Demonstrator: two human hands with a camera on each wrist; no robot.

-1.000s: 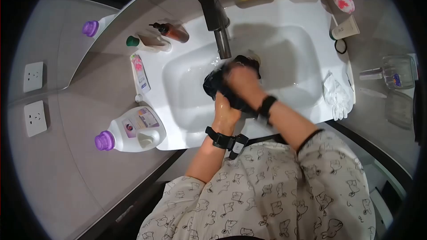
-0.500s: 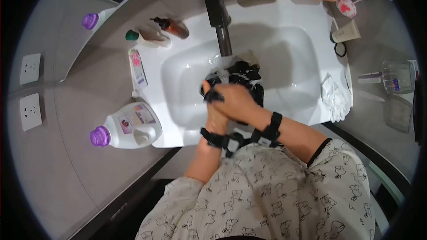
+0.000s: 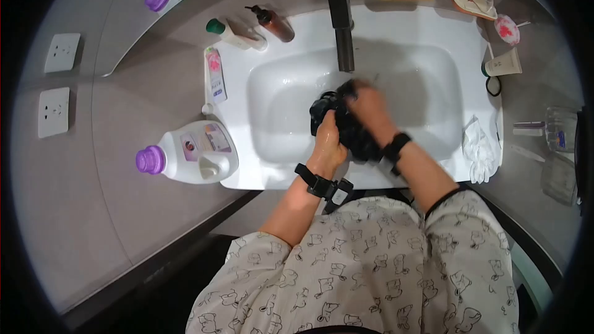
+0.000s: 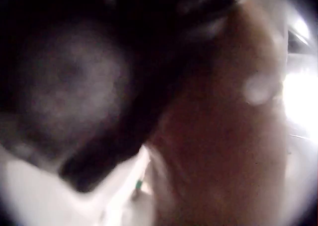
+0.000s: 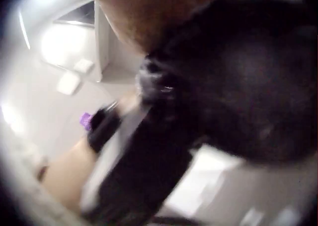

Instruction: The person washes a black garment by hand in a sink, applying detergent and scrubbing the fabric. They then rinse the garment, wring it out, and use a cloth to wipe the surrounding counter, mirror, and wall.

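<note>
Over the white sink basin (image 3: 272,117), a bunched, wet black cloth (image 3: 357,138) is in both hands. My left hand (image 3: 330,142) grips its near left side, with the thumb lying along the top. On the far right side, my right hand (image 3: 371,110), blurred by movement, has its fingers curled round a fold. Dark fabric (image 4: 149,97) fills much of the left wrist view beside the left hand (image 4: 223,131). In the right wrist view, black cloth (image 5: 164,107) lies below the right hand (image 5: 154,12). Most fingertips are hidden in the cloth.
A black faucet (image 3: 339,12) stands behind the basin. On the left are a detergent jug (image 3: 201,151) with purple cap, a tube (image 3: 216,77), and a brown pump bottle (image 3: 275,23). White gloves (image 3: 479,151) lie on the right rim, near a cream tube (image 3: 504,63).
Half a second ago my right hand lay across the left; now it is farther forward and right, on the cloth. The head view has shifted, moving the sink rightward in frame.
</note>
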